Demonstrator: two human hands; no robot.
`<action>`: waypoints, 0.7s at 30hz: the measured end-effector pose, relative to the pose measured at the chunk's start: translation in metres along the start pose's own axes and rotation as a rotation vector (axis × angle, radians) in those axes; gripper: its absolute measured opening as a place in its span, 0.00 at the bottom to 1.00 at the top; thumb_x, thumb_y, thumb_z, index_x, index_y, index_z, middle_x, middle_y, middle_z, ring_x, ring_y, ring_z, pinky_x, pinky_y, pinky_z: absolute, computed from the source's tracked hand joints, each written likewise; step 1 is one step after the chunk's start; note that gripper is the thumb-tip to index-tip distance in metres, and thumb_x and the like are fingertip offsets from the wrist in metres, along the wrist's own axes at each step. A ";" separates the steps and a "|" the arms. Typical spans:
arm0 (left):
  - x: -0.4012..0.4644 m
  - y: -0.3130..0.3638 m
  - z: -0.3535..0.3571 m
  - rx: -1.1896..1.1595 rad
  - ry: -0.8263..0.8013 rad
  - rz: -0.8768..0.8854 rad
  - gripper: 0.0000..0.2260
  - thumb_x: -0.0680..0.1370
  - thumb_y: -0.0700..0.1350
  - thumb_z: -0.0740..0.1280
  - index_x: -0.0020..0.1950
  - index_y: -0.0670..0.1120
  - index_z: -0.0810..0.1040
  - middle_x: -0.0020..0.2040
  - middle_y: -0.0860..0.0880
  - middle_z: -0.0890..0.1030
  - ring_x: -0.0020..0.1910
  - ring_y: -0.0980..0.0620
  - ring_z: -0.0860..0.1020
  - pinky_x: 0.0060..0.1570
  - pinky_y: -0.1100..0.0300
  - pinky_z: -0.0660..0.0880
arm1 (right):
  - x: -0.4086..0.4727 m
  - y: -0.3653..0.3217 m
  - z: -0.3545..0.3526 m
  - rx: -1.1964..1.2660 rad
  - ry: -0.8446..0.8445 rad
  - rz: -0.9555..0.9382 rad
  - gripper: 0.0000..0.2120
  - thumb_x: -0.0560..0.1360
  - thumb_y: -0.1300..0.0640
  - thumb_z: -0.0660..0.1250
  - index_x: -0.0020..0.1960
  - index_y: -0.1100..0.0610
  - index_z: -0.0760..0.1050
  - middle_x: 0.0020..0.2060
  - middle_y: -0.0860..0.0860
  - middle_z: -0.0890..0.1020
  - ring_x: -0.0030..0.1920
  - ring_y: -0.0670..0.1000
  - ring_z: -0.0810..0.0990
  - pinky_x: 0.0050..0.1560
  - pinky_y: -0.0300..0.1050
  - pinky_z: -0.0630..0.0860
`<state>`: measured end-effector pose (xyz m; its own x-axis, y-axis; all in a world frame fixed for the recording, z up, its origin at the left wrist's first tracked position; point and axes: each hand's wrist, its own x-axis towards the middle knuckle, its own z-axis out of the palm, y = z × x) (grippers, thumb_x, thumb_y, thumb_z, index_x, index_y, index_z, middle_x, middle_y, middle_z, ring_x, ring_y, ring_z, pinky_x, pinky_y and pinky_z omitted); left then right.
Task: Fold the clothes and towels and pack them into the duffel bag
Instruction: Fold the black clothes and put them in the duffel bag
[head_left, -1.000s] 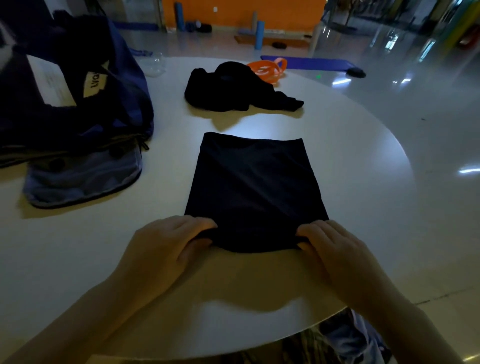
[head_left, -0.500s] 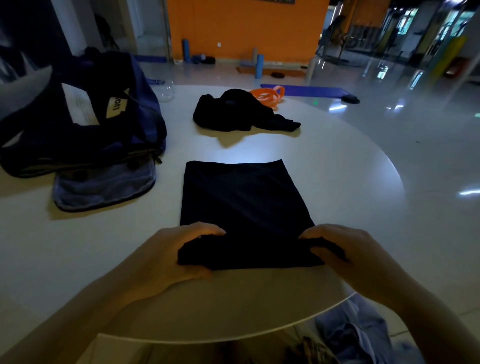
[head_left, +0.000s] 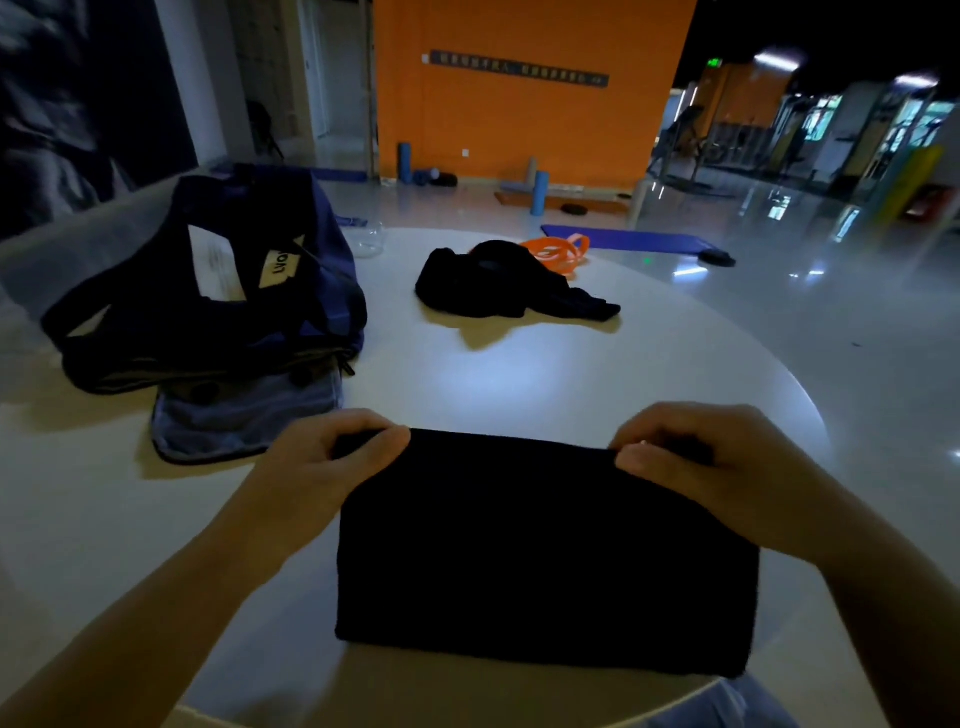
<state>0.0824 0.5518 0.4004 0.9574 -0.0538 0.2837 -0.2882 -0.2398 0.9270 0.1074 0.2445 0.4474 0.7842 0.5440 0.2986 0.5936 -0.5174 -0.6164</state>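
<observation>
My left grip (head_left: 317, 467) and right grip (head_left: 691, 462) each pinching the black cloth's (head_left: 545, 551) far edge, desk (head_left: 519, 374) beneath, bag (head_left: 208, 301) far left

Tag on duffel bag (head_left: 218, 291) reads "LVO"; wall sign unreadable.

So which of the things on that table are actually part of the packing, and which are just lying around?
Part of the job:
- black folded cloth, pinched at its far corners by the left hand and right hand
- crumpled black garment, still unfolded
- navy duffel bag, open

Just lying about:
- orange band
- clear container behind the bag
</observation>
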 end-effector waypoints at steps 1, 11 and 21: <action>0.010 -0.005 0.002 -0.016 -0.011 -0.067 0.09 0.77 0.45 0.68 0.38 0.53 0.84 0.31 0.51 0.80 0.31 0.54 0.77 0.31 0.66 0.71 | 0.006 0.007 0.001 0.020 -0.022 0.033 0.13 0.73 0.41 0.67 0.46 0.49 0.80 0.37 0.47 0.83 0.35 0.47 0.81 0.37 0.33 0.76; 0.092 -0.071 0.030 0.685 -0.205 -0.223 0.07 0.76 0.53 0.67 0.39 0.54 0.76 0.43 0.52 0.76 0.41 0.56 0.75 0.41 0.60 0.68 | 0.043 0.105 0.034 -0.615 -0.238 0.312 0.17 0.79 0.39 0.53 0.42 0.49 0.72 0.38 0.44 0.73 0.40 0.45 0.76 0.44 0.42 0.75; 0.068 -0.029 0.052 0.607 -0.350 0.176 0.23 0.74 0.68 0.53 0.62 0.59 0.74 0.61 0.64 0.72 0.60 0.66 0.70 0.59 0.62 0.67 | 0.031 0.119 0.043 -0.670 -0.026 0.258 0.24 0.74 0.36 0.49 0.34 0.52 0.71 0.36 0.46 0.72 0.33 0.47 0.73 0.31 0.40 0.68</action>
<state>0.1567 0.5046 0.3798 0.8768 -0.4241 0.2265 -0.4748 -0.6897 0.5467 0.1946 0.2283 0.3514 0.9150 0.3606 0.1810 0.3796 -0.9215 -0.0828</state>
